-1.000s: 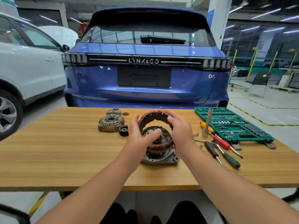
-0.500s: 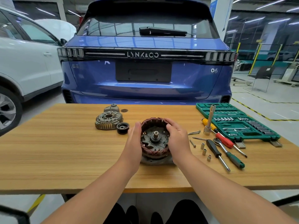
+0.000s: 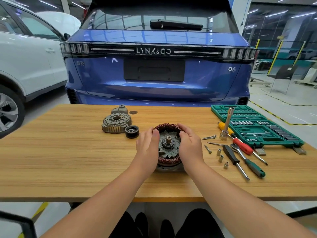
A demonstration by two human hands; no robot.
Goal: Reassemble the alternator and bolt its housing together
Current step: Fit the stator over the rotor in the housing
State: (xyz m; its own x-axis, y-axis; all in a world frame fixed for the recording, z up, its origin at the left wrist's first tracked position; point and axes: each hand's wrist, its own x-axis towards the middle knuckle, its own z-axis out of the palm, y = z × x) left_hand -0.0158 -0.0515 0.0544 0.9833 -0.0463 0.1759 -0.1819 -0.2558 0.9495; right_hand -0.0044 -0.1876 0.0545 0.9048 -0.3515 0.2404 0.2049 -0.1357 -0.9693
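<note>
With your left hand and right hand curled around the stator on the tabletop, you are seating it; next probably comes the cover, aligned squarely.

Alternator half-built between two hands

Copper-wound stator ring sits level around the rotor, shaft upright, between both palms; the grey end housing and black pulley lie left of the left hand.

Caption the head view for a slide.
Both hands, left hand and right hand, seat the copper-wound stator on the wooden table.
</note>
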